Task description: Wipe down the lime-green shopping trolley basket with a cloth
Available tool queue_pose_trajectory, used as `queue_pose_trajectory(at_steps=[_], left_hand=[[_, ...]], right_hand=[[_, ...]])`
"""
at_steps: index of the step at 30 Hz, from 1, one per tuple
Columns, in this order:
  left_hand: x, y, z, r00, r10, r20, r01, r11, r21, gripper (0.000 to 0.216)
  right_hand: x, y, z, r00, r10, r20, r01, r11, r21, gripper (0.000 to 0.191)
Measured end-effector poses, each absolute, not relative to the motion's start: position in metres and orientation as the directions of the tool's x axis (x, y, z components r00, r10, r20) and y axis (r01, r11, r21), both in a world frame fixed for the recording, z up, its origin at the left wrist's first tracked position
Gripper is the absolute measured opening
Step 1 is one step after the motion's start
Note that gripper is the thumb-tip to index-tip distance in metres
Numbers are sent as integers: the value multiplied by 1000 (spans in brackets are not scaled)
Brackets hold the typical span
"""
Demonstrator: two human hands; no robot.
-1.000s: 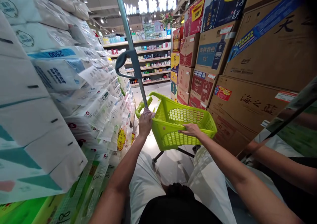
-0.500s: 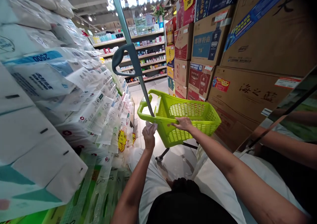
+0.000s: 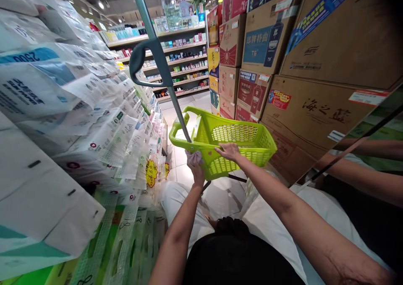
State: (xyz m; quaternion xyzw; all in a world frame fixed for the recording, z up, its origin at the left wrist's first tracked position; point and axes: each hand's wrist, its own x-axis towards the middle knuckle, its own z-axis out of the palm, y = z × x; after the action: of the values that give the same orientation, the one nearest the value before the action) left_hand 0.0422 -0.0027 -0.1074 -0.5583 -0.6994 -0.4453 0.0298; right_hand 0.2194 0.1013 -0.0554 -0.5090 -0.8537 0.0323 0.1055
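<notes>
A lime-green shopping basket cart (image 3: 217,167) with perforated sides stands in front of my knees. My left hand (image 3: 195,169) is closed round a crumpled pale lilac cloth (image 3: 194,156), which presses on the basket's outer side below the rim near the handle end. My right hand (image 3: 231,151) grips the near rim, thumb outside; its other fingers are partly hidden. From the basket's left end a grey metal pole (image 3: 178,111) rises at a slant, carrying a dark grey loop handle (image 3: 137,63).
Plastic-wrapped tissue packs (image 3: 103,138) are piled along the left. Stacked cardboard cartons (image 3: 327,113) line the right, beside a reflective panel (image 3: 371,134). Shelves of small goods (image 3: 185,60) stand at the aisle's far end, over a tiled floor (image 3: 181,167).
My left hand has moved right and slightly up, bringing the cloth onto the basket's side. My right hand keeps its hold on the rim. The view has shifted a little.
</notes>
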Motion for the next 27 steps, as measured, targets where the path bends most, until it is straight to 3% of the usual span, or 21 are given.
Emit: queue_pose_trajectory(at_steps=[4,11,14,20,23,27], left_hand=[[39,16,-96,-558,601,572,762,99,640,52],[68,-11,-165,-462,773,435,757,89,647,45],[73,-9,-164,-481,744,464,739,60,670,50],[63,16,-106,-556,660,505,749,135,648,52],[72,9,-125,-572,635,519,745,139,652,47],[92,-6,-168,-594,680,431,663,110,741,48]], right_hand=[[222,99,-57,-449,880,152,866,471,-167,67],[220,93,-57,-421,886,192,873,453,-178,60],[220,94,-57,-420,889,185,876,450,-176,59],[222,90,-56,-398,900,177,883,429,-193,61],[222,87,-54,-379,911,164,892,407,-199,61],[223,87,-53,-414,893,175,878,442,-181,58]])
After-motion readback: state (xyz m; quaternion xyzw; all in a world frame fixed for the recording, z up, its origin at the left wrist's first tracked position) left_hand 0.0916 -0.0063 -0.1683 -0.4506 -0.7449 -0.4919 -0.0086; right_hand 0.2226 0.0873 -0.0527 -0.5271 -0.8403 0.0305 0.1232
